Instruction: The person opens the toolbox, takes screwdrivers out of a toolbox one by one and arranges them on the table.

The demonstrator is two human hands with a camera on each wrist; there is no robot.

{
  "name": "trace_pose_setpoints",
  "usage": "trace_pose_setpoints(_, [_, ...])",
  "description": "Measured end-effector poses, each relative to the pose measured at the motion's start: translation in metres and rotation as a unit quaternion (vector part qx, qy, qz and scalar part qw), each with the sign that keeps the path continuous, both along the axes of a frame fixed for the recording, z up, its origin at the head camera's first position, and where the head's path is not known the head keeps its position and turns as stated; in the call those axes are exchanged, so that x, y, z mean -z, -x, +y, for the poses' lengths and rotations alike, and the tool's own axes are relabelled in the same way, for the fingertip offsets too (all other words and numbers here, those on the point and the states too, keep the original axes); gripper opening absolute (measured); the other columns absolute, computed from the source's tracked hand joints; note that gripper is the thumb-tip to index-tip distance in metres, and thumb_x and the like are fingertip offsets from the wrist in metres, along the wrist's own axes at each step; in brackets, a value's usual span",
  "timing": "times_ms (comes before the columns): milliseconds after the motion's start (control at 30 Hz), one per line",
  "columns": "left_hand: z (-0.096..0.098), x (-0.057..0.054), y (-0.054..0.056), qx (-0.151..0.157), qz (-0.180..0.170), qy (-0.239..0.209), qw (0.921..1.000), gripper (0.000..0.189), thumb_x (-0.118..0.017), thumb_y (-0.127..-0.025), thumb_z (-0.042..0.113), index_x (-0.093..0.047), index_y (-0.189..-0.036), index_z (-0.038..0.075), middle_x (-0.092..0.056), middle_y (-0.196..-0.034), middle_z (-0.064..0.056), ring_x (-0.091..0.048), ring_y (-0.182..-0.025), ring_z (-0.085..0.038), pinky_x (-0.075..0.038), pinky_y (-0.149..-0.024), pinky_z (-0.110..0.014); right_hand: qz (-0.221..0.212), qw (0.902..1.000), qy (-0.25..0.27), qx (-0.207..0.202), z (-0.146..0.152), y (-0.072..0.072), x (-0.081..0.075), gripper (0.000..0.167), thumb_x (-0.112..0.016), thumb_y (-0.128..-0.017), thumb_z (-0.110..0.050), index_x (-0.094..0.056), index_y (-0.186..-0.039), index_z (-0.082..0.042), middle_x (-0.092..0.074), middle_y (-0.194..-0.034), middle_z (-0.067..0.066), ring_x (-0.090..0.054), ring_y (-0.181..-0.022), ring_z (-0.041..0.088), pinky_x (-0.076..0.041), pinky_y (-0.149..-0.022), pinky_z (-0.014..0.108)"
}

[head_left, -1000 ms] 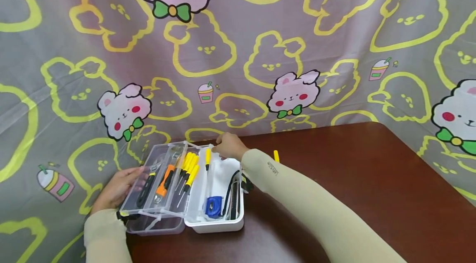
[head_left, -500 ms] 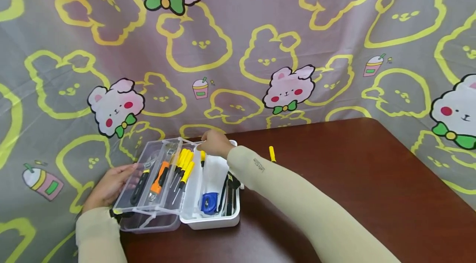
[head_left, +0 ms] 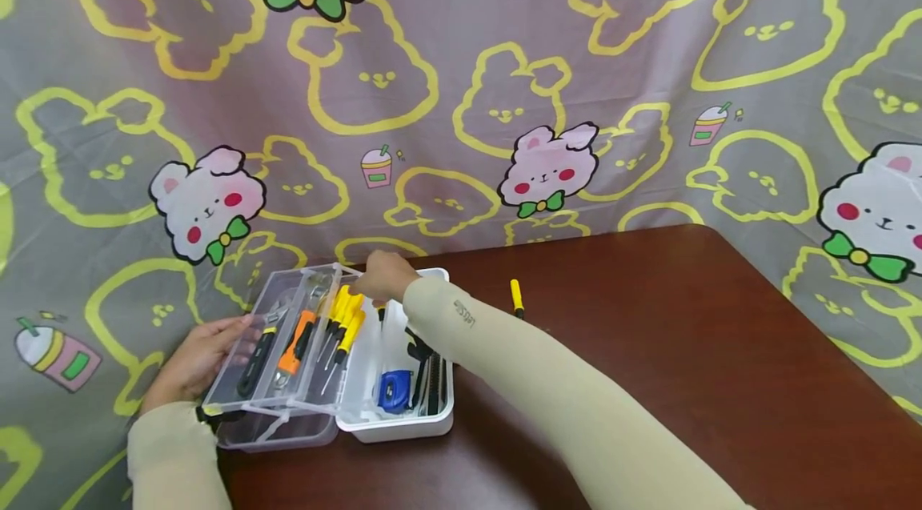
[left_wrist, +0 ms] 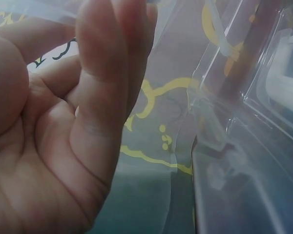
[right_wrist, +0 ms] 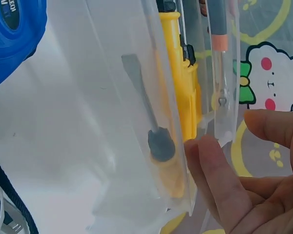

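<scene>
My left hand holds the left side of a clear tiered tray, its fingers showing through the plastic. This tray folds out from a white toolbox. My right hand reaches over the far end of the box. In the right wrist view its fingertips are right at a clear compartment wall beside yellow screwdriver handles, thumb apart from the fingers. A single screwdriver shows through the wall. The tray also carries an orange-handled tool and a black-handled adjustable wrench.
A blue tape measure lies at the near end of the white box, with dark tools beside it. A yellow-handled screwdriver lies on the brown table to the right. A patterned curtain hangs behind.
My right hand has moved left across the far end of the box, from the single screwdriver toward the yellow handles. The left hand stays at the tray. The head view has shifted slightly.
</scene>
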State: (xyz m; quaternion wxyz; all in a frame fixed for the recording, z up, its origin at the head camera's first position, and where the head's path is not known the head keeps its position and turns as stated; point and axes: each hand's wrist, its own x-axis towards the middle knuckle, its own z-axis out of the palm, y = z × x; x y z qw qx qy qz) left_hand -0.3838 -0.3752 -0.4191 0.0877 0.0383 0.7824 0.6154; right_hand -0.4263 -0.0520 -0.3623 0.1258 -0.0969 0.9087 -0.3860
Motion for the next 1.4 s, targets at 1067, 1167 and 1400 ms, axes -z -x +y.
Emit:
trace_pose_setpoints(1067, [0.0,-0.002,-0.003,-0.017,-0.008,0.027,0.9995,0.025,-0.054,-0.1,0.037,-0.072,-0.109,0.024,-0.067,-0.092,0.005,-0.065,-0.081,-0.011,-0.055,-0.069,-0.03,0.033,0.9929,-0.113,-0.018,-0.036,0.016,0.027,0.016,-0.072,-0.087,-0.025,-0.066,-0.085,-0.011,-0.06,-0.073,0.002,-0.06,-0.045,0.013,-0.049,-0.043,0.023])
trace_pose_setpoints(1167, [0.0,-0.002,-0.002,-0.02,-0.012,0.035,0.9991,0.031,-0.055,-0.1,0.038,-0.07,-0.116,0.017,-0.066,-0.093,0.005,-0.064,-0.082,-0.012,-0.056,-0.069,-0.031,0.033,0.9929,-0.113,-0.022,-0.036,0.013,0.026,0.016,-0.072,-0.086,-0.025,-0.067,-0.081,-0.011,-0.06,-0.068,0.002,-0.06,-0.045,0.014,-0.049,-0.042,0.024])
trace_pose_setpoints(1400, [0.0,0.0,0.001,-0.023,-0.017,0.045,0.9986,0.045,-0.055,-0.099,0.04,-0.063,-0.126,0.005,-0.066,-0.095,0.005,-0.064,-0.083,-0.012,-0.055,-0.07,-0.031,0.044,0.9921,-0.116,-0.015,-0.036,0.012,0.029,0.025,-0.072,-0.086,-0.028,-0.062,-0.068,-0.013,-0.052,-0.058,-0.001,-0.057,-0.042,0.012,-0.048,-0.042,0.023])
